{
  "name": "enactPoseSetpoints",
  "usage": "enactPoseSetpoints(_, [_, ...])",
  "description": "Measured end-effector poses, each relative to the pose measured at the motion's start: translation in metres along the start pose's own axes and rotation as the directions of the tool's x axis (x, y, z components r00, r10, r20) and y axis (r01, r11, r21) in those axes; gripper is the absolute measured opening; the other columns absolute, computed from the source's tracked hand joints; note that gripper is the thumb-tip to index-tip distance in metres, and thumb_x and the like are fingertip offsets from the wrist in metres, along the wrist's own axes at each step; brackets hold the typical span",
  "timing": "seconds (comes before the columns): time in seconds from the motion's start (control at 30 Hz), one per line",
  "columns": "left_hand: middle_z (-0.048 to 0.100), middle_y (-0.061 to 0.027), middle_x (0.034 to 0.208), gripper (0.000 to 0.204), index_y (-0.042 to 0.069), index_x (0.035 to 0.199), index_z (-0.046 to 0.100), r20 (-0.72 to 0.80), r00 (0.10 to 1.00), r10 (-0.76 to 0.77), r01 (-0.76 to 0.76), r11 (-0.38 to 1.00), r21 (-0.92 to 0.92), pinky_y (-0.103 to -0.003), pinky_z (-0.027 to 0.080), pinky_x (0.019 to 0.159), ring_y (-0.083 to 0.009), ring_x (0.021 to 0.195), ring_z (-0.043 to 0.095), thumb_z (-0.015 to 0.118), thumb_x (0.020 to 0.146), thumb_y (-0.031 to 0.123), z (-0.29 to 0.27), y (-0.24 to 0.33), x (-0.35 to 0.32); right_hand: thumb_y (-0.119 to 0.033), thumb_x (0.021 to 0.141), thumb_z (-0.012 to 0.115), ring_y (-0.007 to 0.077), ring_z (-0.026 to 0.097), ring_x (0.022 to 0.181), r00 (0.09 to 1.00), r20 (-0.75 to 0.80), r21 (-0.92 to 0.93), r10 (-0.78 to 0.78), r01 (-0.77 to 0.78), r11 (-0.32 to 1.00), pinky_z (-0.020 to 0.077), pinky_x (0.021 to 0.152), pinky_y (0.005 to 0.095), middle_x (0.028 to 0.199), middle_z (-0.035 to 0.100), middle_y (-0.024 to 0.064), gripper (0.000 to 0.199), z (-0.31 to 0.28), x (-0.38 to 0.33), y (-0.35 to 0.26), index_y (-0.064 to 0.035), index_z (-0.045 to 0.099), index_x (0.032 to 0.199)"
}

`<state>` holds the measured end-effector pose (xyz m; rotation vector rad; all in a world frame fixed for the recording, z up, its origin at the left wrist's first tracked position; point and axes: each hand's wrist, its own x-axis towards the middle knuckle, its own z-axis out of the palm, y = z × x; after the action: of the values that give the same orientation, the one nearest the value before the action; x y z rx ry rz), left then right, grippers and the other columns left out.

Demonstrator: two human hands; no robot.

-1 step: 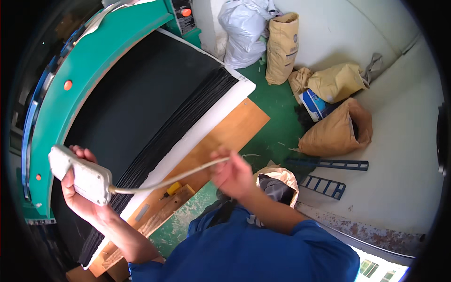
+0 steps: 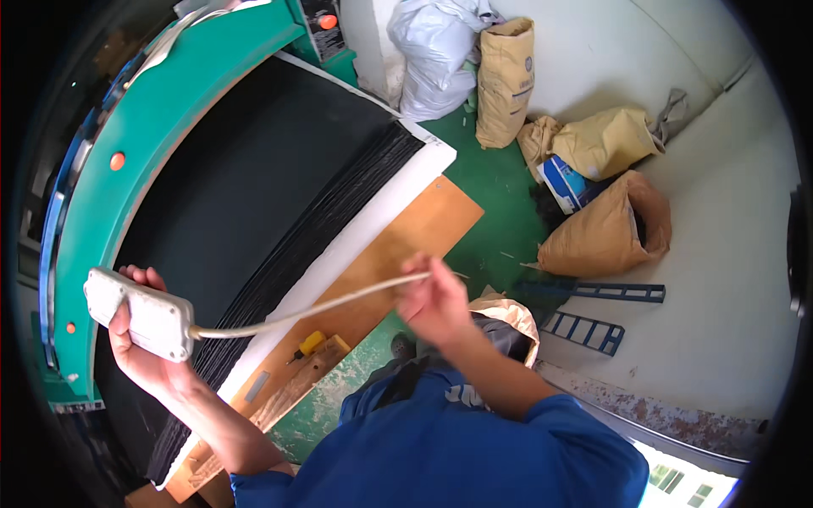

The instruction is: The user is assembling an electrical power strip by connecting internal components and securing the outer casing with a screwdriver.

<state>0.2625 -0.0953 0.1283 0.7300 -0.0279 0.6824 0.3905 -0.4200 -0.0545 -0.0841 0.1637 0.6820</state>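
My left hand (image 2: 140, 339) is closed around a white handheld control box (image 2: 144, 313), its screwed back face turned up and my thumb across it. A pale cable (image 2: 313, 310) leaves the box's right end and stretches across to my right hand (image 2: 434, 303). There it is pinched between the fingers, and a thin end of it sticks out beyond them. Below the box and cable lies a thick stack of black fabric (image 2: 254, 169) with many layered edges, resting on a white layer (image 2: 339, 254) on the machine bed.
A green machine beam (image 2: 169, 102) with orange buttons arches over the fabric. On the wooden board (image 2: 423, 220) lie a yellow-handled tool (image 2: 310, 343) and a small metal strip (image 2: 257, 386). Paper sacks (image 2: 593, 233), a white bag (image 2: 432, 59) and blue frames (image 2: 593, 332) stand by the wall.
My right hand has shifted slightly right and up, still pinching the cable. The control box sits a little lower and further left in the picture.
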Motion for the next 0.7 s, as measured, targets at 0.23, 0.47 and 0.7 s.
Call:
enactPoseSetpoints(0.23, [0.069,-0.0135,0.107,0.032,0.006,0.117,0.06,-0.469,0.873,0.134,0.085,0.905,0.417,-0.055,0.061,0.077,-0.0337,0.093,0.071,0.061,0.087,0.016,-0.223,0.074,0.052,-0.018,0.102,0.058,0.0066,0.048,0.056,0.951,-0.245,-0.192,-0.19,0.144,0.971,0.0393,0.049,0.0214,0.08,0.065,-0.0011,0.012,-0.107,0.055,-0.2,-0.0071,0.061,0.103])
enactPoseSetpoints(0.47, [0.07,-0.0095,0.099,0.027,0.005,0.113,0.062,-0.679,0.722,0.133,0.321,0.805,0.499,-0.044,0.058,0.069,-0.0307,0.083,0.069,0.053,0.092,0.02,-0.259,0.034,0.055,-0.023,0.102,0.058,0.0091,0.05,0.061,0.956,-0.263,-0.302,-0.127,0.044,0.952,0.0432,0.054,0.0227,0.082,0.063,-0.0006,0.013,-0.091,0.132,-0.275,-0.0101,0.061,0.101])
enactPoseSetpoints(0.7, [0.07,-0.0124,0.106,0.044,-0.005,0.119,0.064,-0.366,0.336,0.868,0.942,-0.314,0.12,-0.038,0.055,0.087,-0.024,0.097,0.068,0.07,0.088,0.025,-0.106,-0.094,0.113,-0.028,0.103,0.058,0.0241,0.071,0.088,0.818,0.024,-0.353,0.575,-0.531,0.77,0.0607,0.077,0.0385,0.108,0.068,0.0141,0.033,-0.024,0.244,-0.342,-0.0014,0.057,0.123])
